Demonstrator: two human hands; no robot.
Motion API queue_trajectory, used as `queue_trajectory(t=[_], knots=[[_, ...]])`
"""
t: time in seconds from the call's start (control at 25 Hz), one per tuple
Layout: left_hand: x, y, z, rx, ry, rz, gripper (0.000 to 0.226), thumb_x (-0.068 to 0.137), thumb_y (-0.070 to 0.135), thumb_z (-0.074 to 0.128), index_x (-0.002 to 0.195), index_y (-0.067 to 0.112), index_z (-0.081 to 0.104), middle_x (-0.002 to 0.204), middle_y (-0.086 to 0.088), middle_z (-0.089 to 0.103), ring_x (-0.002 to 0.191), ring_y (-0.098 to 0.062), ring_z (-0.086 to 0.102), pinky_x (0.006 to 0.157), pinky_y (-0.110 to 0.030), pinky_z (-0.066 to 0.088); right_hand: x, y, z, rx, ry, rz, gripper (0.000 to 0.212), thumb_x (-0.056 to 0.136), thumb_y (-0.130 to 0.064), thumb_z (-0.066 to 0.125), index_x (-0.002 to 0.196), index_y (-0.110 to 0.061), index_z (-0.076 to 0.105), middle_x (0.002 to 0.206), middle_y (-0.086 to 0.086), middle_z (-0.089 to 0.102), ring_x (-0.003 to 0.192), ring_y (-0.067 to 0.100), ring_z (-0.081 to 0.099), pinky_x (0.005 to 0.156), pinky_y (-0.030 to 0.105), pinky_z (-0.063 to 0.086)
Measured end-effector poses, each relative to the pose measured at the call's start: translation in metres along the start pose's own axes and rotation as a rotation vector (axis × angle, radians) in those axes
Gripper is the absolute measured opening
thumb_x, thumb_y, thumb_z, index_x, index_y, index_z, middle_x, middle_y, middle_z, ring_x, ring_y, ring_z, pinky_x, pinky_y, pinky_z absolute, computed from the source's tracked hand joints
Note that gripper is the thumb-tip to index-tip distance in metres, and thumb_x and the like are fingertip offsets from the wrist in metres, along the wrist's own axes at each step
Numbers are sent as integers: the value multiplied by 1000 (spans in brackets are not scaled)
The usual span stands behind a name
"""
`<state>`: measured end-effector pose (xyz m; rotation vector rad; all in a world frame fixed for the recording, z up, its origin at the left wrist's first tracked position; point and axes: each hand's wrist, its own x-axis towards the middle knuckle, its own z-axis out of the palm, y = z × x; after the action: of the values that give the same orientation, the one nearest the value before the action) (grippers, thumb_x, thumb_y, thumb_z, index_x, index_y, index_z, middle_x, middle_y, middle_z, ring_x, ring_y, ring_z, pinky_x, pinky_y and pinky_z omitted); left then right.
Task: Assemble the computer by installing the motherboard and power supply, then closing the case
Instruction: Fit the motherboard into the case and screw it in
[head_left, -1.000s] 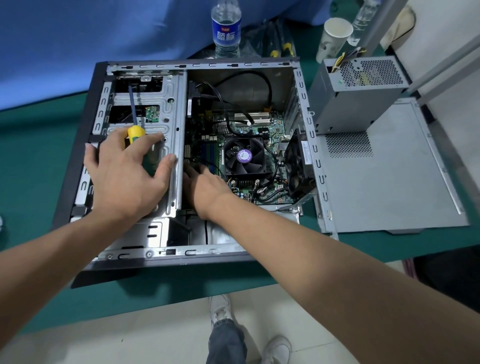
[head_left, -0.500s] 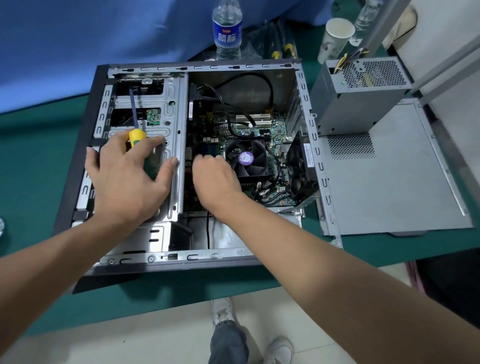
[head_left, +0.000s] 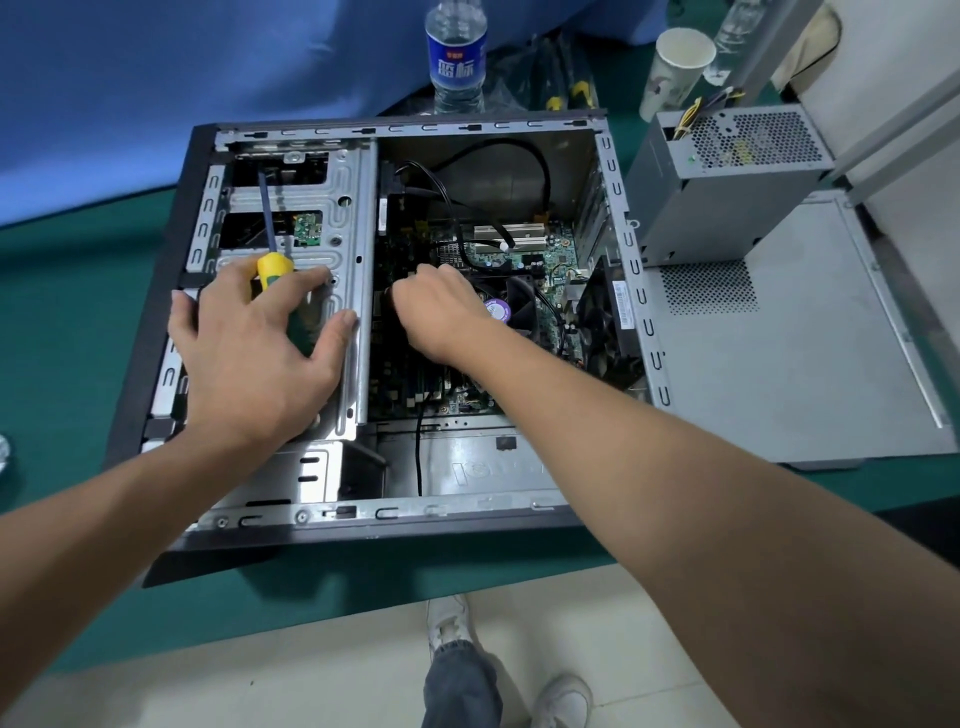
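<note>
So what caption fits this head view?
Right hand works on the motherboard; left hand holds a screwdriver on the case.

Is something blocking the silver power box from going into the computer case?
Yes. Black cables loop across the case's empty top corner, and the power box sits outside on the side panel.
</note>
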<state>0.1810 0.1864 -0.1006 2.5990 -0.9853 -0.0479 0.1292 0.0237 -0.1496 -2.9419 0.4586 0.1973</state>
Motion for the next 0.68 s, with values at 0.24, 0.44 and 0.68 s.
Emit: queue_trajectory(t=[0.24, 0.44, 0.68], knots=[[1, 0, 1, 3, 6, 6, 57, 84, 61, 46, 131, 31, 61, 139, -13, 44, 137, -29, 34, 120, -54, 1, 2, 0, 12, 22, 75, -19, 25, 85, -2, 48, 82, -26, 45, 106, 3, 68, 106, 23, 56, 95, 34, 33], [1, -2, 1, 0, 6, 12, 57, 85, 61, 46, 131, 30, 61, 138, -13, 44, 136, -30, 35, 120, -55, 2, 3, 1, 13, -6, 89, -26, 26, 86, -3, 47, 74, -25, 42, 103, 2, 69, 99, 22, 60, 93, 32, 33], [0, -2, 2, -3, 9, 13, 56, 85, 60, 47, 130, 30, 61, 138, -13, 44, 135, -30, 35, 119, -56, 2, 2, 1, 15, -18, 103, -36, 37, 85, -1, 47, 63, -24, 29, 98, 4, 69, 94, 23, 60, 95, 32, 34]])
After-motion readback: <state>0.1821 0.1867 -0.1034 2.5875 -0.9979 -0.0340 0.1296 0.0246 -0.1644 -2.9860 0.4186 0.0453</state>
